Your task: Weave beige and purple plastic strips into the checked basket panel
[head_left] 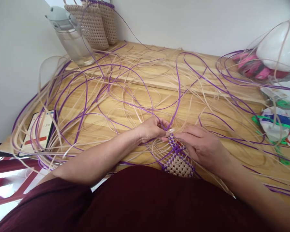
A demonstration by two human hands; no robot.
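Note:
A small woven piece (180,165) in beige and purple strips lies at the table's near edge, close to my body. Its narrow upper end is between my two hands. My left hand (156,129) pinches purple and beige strips at that upper end, thumb against fingers. From the right, my right hand (200,143) closes its fingers at the edge of the weave; the exact strip in them is hard to make out. Long purple strips (179,87) and beige strips fan out from the piece across the table.
Loose strips cover much of the wooden table (135,100). A water bottle (73,43) and woven baskets (93,27) stand at the back left. A phone (38,132) lies under strips at left. Pink packets (253,66) and plastic-wrapped bundles (275,120) lie at right.

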